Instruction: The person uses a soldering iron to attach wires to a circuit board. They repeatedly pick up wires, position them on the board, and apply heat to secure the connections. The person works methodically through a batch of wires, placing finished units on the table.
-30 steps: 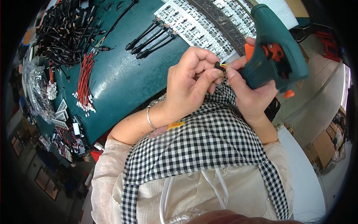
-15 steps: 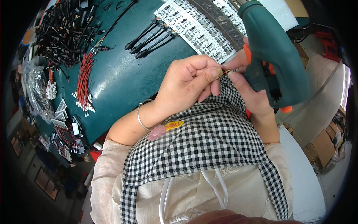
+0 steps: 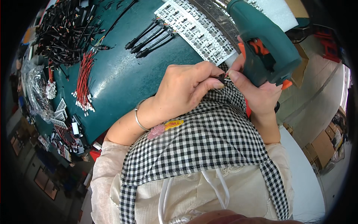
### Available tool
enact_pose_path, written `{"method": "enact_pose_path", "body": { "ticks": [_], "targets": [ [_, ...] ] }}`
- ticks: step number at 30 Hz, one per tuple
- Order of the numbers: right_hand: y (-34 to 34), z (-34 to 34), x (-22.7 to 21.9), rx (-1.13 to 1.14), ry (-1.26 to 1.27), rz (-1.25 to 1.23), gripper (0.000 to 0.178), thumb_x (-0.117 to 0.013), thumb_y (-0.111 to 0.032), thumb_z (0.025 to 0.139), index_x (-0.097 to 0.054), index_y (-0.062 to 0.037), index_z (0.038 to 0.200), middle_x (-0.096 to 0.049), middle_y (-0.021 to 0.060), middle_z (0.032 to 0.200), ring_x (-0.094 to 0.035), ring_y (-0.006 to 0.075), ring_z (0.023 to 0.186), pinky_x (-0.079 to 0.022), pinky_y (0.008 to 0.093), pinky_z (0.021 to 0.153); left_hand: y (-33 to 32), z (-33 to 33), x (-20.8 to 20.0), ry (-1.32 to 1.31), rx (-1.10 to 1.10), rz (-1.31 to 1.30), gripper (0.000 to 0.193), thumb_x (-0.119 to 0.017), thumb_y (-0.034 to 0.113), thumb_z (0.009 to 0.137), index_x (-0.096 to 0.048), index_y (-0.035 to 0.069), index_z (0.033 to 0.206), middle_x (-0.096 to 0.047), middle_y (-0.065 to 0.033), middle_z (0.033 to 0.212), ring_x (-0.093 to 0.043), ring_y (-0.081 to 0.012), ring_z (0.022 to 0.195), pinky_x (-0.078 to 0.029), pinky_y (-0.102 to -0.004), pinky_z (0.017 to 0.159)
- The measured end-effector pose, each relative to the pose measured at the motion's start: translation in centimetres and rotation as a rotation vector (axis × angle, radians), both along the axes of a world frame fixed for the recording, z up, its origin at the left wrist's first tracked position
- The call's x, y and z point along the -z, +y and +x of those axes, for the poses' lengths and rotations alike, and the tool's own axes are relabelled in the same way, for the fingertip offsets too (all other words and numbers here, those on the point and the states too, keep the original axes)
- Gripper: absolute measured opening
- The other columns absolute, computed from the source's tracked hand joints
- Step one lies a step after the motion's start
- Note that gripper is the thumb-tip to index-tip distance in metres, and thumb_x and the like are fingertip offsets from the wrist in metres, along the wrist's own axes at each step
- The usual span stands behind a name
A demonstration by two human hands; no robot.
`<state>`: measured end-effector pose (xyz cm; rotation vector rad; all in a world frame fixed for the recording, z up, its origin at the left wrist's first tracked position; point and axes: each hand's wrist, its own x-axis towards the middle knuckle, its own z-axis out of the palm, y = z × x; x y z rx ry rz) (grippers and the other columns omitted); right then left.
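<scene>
Between the thumb and fingers of my left hand point(image 3: 182, 87) is the end of a black cable point(image 3: 222, 77), its thin coloured wires sticking out to the right. My right hand point(image 3: 263, 99) grips a dark green, pistol-shaped power tool point(image 3: 278, 48) with orange parts. Its thumb tip rests at the thin wires, close beside my left fingertips. The tool covers most of my right fingers, and its front end points up and away. Just beyond my hands, a white sheet of circuit boards point(image 3: 197, 31) lies on the green table, with several black cables point(image 3: 151, 39) at its left edge.
A large heap of black cables point(image 3: 59, 33) covers the table's far left. Nearer are a bundle of red wires point(image 3: 85, 74) with white plugs and a clear plastic bag point(image 3: 37, 89). A dark bar point(image 3: 216, 18) crosses the boards. Cardboard boxes point(image 3: 322, 147) stand at right.
The green tool and my right hand have shifted, the tool's front tipping left. My left hand has turned slightly, and the black cable end with spread wires now shows between my hands.
</scene>
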<state>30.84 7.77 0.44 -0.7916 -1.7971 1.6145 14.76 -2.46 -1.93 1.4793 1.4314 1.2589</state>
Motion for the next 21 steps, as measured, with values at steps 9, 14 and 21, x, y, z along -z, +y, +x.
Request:
{"method": "enact_pose_path", "body": {
  "ticks": [9,14,21],
  "targets": [
    [-0.1,0.0,-0.1,0.011,0.012,0.000,0.053,-0.061,0.009,0.073,-0.044,0.0104,0.123,-0.063,0.0131,0.088,-0.057,0.0128,0.074,-0.047,0.0261,0.070,0.0,-0.1,0.1,0.098,-0.033,0.071,0.015,-0.064,0.012,0.086,-0.065,-0.001,0.094,-0.068,-0.0086,0.076,-0.064,-0.0134,0.056,-0.049,-0.0231,0.051],
    [0.5,0.3,0.5,-0.136,0.087,0.061,0.056,-0.059,0.011,0.072,-0.043,0.0096,0.125,-0.063,0.0165,0.096,-0.059,0.0153,0.080,-0.047,0.0257,0.070,-0.2,-0.2,-0.2,0.101,-0.011,0.031,0.015,-0.064,0.011,0.086,-0.065,-0.002,0.093,-0.068,-0.0094,0.077,-0.067,-0.0157,0.063,-0.049,-0.0233,0.053],
    [0.3,0.4,0.7,-0.175,0.060,0.031,0.059,-0.059,0.011,0.073,-0.039,0.0091,0.129,-0.062,0.0157,0.097,-0.062,0.0212,0.088,-0.052,0.0287,0.076,-0.4,0.0,0.2,0.014,-0.024,0.010,0.017,-0.059,0.015,0.091,-0.063,-0.001,0.095,-0.069,-0.0070,0.075,-0.062,-0.0110,0.054,-0.047,-0.0219,0.050]
  ]
}}
